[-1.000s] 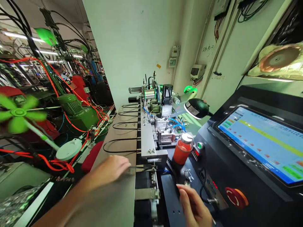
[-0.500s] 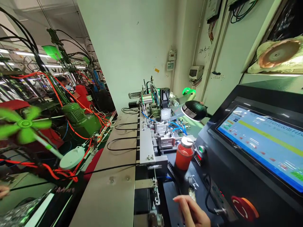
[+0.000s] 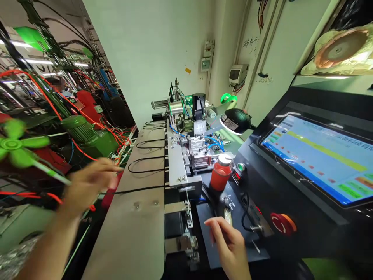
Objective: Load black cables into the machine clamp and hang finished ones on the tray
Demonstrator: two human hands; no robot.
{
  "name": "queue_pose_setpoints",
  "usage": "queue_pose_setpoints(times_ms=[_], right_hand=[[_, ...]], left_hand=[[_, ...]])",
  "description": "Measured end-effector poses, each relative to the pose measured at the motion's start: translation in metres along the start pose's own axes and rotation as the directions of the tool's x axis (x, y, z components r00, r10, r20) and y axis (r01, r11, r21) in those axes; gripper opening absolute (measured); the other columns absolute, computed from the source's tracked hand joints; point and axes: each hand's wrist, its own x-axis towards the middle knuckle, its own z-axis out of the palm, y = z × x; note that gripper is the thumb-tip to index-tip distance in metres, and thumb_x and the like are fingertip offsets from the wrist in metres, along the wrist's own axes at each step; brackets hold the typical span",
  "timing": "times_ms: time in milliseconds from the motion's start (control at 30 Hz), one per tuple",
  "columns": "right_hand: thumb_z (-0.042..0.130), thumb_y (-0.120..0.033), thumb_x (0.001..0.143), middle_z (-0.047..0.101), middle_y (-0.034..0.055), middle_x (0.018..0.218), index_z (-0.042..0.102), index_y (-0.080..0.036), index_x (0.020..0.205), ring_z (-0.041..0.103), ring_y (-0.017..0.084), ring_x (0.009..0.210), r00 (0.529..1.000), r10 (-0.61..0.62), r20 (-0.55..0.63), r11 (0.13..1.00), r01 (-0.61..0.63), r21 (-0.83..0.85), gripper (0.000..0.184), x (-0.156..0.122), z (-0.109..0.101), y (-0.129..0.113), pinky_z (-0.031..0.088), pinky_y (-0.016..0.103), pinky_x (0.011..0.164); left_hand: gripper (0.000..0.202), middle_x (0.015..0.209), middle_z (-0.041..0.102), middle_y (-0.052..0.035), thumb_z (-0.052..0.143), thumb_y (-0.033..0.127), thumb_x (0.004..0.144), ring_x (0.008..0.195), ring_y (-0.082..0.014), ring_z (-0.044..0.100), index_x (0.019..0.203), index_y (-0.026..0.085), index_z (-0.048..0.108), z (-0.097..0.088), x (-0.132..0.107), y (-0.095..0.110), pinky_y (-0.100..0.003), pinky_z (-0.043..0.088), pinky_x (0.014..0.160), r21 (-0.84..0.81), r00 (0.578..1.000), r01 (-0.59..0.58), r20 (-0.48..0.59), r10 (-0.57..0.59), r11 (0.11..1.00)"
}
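My left hand [image 3: 93, 181], smeared by motion, is over the left edge of the metal table [image 3: 125, 237]. Close to its fingers runs a black cable [image 3: 136, 190], which stretches across the table to the clamps of the machine [image 3: 177, 163]. Whether the fingers touch or hold anything is unclear. My right hand [image 3: 229, 243] hovers above a dark plate, with thumb and index finger close together and the other fingers curled. Nothing shows between them. Several looped black cables [image 3: 147, 165] lie farther back, their ends in the machine's row of holders.
A red jar with a metal lid [image 3: 221, 173] stands behind my right hand. At right are a touchscreen panel [image 3: 317, 155] and a red emergency stop button [image 3: 282, 223]. A black lamp [image 3: 236, 120] overhangs the machine. A green fan [image 3: 13, 144] spins at left.
My left hand has come in from the far left to the table's edge, and the cable is no longer stretched out to the far left. My right hand keeps its pose; the view has shifted.
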Motion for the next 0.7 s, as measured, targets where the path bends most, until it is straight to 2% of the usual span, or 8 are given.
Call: queue_pose_setpoints(times_ms=[33,100,167,233,400,533,633,700], right_hand=[[0.051,-0.041,0.092,0.049,-0.0024,0.049,0.069,-0.019,0.075,0.049,0.012,0.045,1.000,-0.011,-0.003,1.000,0.011,-0.003,0.034,0.000,0.000,-0.004,0.039,0.021,0.046],[0.053,-0.038,0.092,0.055,-0.0014,0.054,0.069,-0.019,0.078,0.054,0.013,0.049,1.000,-0.010,-0.023,1.000,0.010,0.004,0.029,0.001,0.002,-0.011,0.042,0.022,0.050],[0.056,-0.036,0.090,0.062,0.0009,0.062,0.069,-0.019,0.083,0.059,0.015,0.057,0.999,0.017,-0.049,1.000,-0.016,0.022,0.022,0.001,0.004,-0.015,0.046,0.023,0.055],[0.058,-0.033,0.089,0.067,0.0032,0.073,0.069,-0.019,0.088,0.064,0.017,0.066,0.997,0.045,-0.060,0.998,-0.043,0.041,0.018,0.001,0.007,-0.015,0.049,0.025,0.061],[0.060,-0.032,0.088,0.068,0.0035,0.080,0.067,-0.019,0.088,0.063,0.017,0.072,0.996,0.079,-0.037,0.994,-0.076,0.085,0.015,0.006,0.023,-0.008,0.050,0.025,0.065],[0.057,-0.033,0.090,0.060,0.0002,0.068,0.064,-0.018,0.077,0.054,0.014,0.063,0.996,0.081,0.044,0.994,-0.084,0.066,0.022,0.010,0.024,-0.004,0.042,0.023,0.059],[0.060,-0.033,0.088,0.052,-0.0024,0.061,0.059,-0.017,0.066,0.046,0.011,0.058,0.965,0.087,0.247,0.995,-0.094,0.018,0.027,0.013,0.014,-0.006,0.035,0.023,0.055],[0.061,-0.032,0.088,0.050,-0.0032,0.059,0.057,-0.017,0.064,0.042,0.011,0.057,0.946,0.079,0.313,0.995,-0.092,0.029,0.028,0.014,0.011,-0.009,0.033,0.023,0.053]], left_hand=[[0.036,0.081,0.061,0.0035,0.052,0.052,0.090,0.060,-0.0058,0.050,0.090,0.022,0.072,0.030,0.005,0.014,-0.017,0.041,0.055,-0.140,0.987,-0.035,0.149,0.056,0.989],[0.034,0.081,0.062,-0.0014,0.049,0.044,0.094,0.070,-0.0099,0.055,0.094,0.019,0.073,0.086,0.007,0.042,-0.020,0.045,0.063,-0.314,0.893,-0.036,0.416,0.172,0.949],[0.037,0.078,0.061,-0.0029,0.045,0.038,0.096,0.072,-0.0116,0.056,0.086,0.016,0.072,0.125,0.000,0.063,-0.022,0.045,0.066,-0.354,0.856,0.046,0.496,0.145,0.934],[0.032,0.077,0.062,-0.0028,0.047,0.034,0.095,0.072,-0.0124,0.057,0.086,0.016,0.071,0.145,-0.011,0.073,-0.022,0.045,0.066,-0.348,0.858,0.113,0.507,0.086,0.931],[0.021,0.080,0.065,-0.0020,0.054,0.028,0.091,0.073,-0.0127,0.059,0.085,0.016,0.070,0.155,-0.029,0.067,-0.022,0.046,0.067,-0.352,0.866,0.136,0.496,0.061,0.926],[0.021,0.078,0.062,-0.0021,0.052,0.026,0.092,0.070,-0.0116,0.058,0.082,0.016,0.069,0.153,-0.028,0.059,-0.021,0.044,0.064,-0.287,0.859,-0.019,0.485,0.163,0.958],[0.021,0.078,0.059,-0.0006,0.052,0.026,0.093,0.066,-0.0101,0.055,0.082,0.017,0.068,0.147,-0.023,0.056,-0.020,0.041,0.062,-0.246,0.753,-0.216,0.574,0.322,0.945],[0.021,0.076,0.058,0.0003,0.052,0.025,0.093,0.063,-0.0092,0.053,0.082,0.017,0.068,0.142,-0.021,0.058,-0.020,0.039,0.059,-0.271,0.710,-0.246,0.603,0.363,0.931]])
